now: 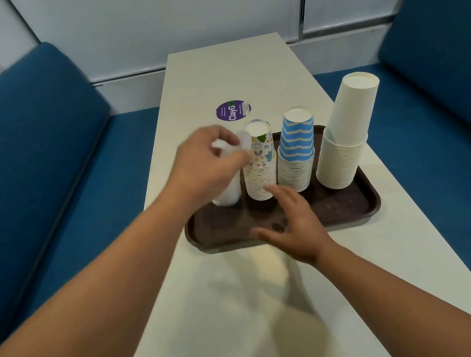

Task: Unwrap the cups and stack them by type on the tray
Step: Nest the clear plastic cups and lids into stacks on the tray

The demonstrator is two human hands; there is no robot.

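Now left hand (204,161) grips white stack (227,194) beside patterned stack (260,171).

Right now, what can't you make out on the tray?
Head view only:
- Clear cup stack: mostly hidden by the left hand; its grip is motion-blurred.
- Tray near edge: partly covered by the right hand.
- Purple label: small print too small to read.
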